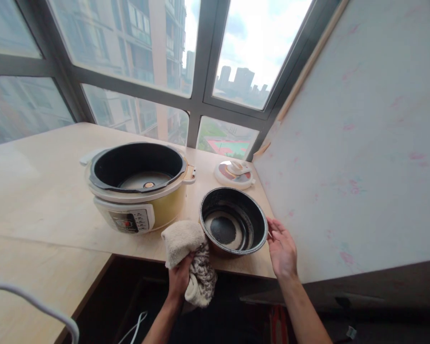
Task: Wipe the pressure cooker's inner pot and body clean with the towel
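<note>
Right, pot (233, 222) is sitting upright near the bench's (39, 191) front edge, right of the cooker (166, 203), with the lid (232, 176) lying just behind. Left hand (180, 277) is clutching the bunched cloth (186, 239) by the pot's left side. Right hand (282, 248) is hanging loose, fingers bent and seemingly resting against the pot's right side, not closing round it. Guessing handling: pot is looking like thin coated metal, so stiff, fairly light, slick-walled, scratchable inside; rim is offering the best hold, both sides. Cloth is looking thick, soft, easy to squeeze anywhere.
</note>
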Available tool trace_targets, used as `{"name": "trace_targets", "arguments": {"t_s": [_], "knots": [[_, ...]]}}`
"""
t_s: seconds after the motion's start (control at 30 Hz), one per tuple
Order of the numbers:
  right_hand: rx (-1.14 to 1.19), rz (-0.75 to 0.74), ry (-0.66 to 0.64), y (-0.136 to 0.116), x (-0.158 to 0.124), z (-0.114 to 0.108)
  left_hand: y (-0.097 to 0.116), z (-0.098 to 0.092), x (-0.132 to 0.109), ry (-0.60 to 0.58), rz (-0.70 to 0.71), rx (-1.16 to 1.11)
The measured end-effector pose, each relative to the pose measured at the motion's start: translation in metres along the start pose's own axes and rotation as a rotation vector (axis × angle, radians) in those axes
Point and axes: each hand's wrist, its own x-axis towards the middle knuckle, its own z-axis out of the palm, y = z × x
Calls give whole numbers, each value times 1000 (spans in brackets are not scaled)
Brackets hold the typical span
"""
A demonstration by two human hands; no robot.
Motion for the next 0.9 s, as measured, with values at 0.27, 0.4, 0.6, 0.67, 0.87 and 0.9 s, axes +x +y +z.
{"name": "trace_targets", "arguments": {"t_s": [0.27, 0.4, 0.6, 0.67, 0.87, 0.9], "knots": [[-103, 23, 27, -5, -87, -25, -16, -11, -72, 17, -14, 20], [-133, 19, -57, -17, -125, -17, -13, -1, -100, -32, 55, 58], [-63, 28, -322, -33, -172, -12, -2, 25, -126, -321, 166, 141], [-60, 53, -336, -34, -182, -14, -1, 38, -134, -453, 235, 157], [-140, 31, -163, -32, -174, -41, 2, 79, -159, -659, 466, 239], [-158, 28, -151, -31, -170, -50, 1, 85, -162, -697, 510, 274]]}}
